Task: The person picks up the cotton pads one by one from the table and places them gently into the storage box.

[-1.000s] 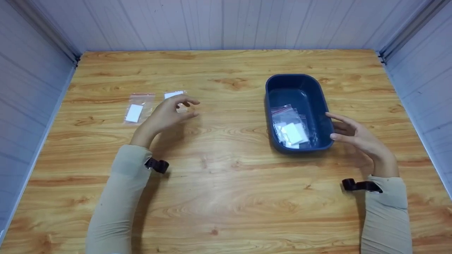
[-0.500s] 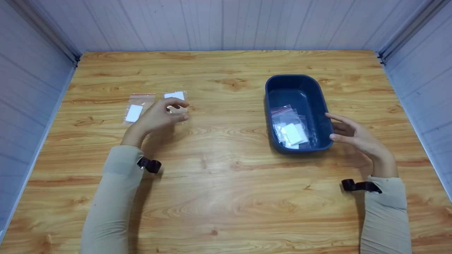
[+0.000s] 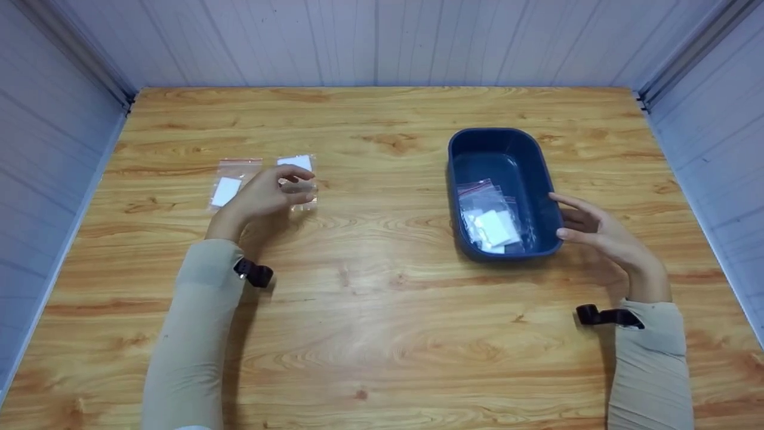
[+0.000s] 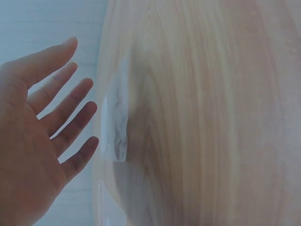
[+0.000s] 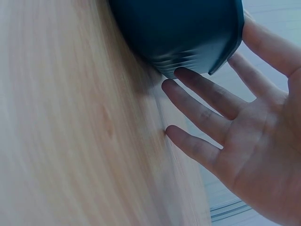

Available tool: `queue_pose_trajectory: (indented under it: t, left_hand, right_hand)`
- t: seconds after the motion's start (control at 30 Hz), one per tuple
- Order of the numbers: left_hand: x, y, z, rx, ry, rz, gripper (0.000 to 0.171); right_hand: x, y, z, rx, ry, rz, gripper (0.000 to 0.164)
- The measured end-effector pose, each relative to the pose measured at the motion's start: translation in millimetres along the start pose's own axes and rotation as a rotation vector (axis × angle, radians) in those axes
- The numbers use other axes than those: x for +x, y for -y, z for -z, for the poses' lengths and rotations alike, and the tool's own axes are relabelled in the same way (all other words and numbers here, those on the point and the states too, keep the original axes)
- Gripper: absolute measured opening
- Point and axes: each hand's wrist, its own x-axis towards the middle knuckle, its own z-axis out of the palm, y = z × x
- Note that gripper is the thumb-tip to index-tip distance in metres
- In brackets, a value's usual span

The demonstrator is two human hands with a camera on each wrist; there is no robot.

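Note:
My left hand (image 3: 262,194) hovers over a small clear zip bag (image 3: 295,162) with a white piece in it, hiding part of the bag. The left wrist view shows the fingers spread and apart from the bag (image 4: 116,117) on the table. Another zip bag (image 3: 227,191) with a white piece lies to the left, partly behind the hand. My right hand (image 3: 609,236) rests its fingertips at the right side of a dark blue bin (image 3: 501,257). In the right wrist view, its fingers are extended against the bin's wall (image 5: 188,28). Several zip bags (image 3: 492,227) lie inside the bin.
The wooden table (image 3: 382,310) is bounded by a pale panel wall (image 3: 382,42) at the back and by panels on both sides. A black camera strap (image 3: 255,273) sits on the left wrist, and a similar black camera (image 3: 591,315) on the right.
My left hand has moved left and slightly down in the head view, uncovering more of the bag under it. The right hand and the bin have stayed nearly still.

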Motion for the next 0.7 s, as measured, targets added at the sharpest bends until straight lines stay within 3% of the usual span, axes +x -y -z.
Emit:
queue_pose_trajectory:
  t: [0.47, 0.7]
  left_hand:
    - [3.6, 12.5, 1.6, 0.021, 0.011, -0.011, 0.048]
    - [3.8, 12.7, 3.5, 0.041, 0.055, -0.041, 0.056]
  right_hand:
    - [-2, 0, 1, 0.018, 0.008, -0.014, 0.062]
    - [-2, -1, 1, 0.034, 0.006, 0.000, 0.062]
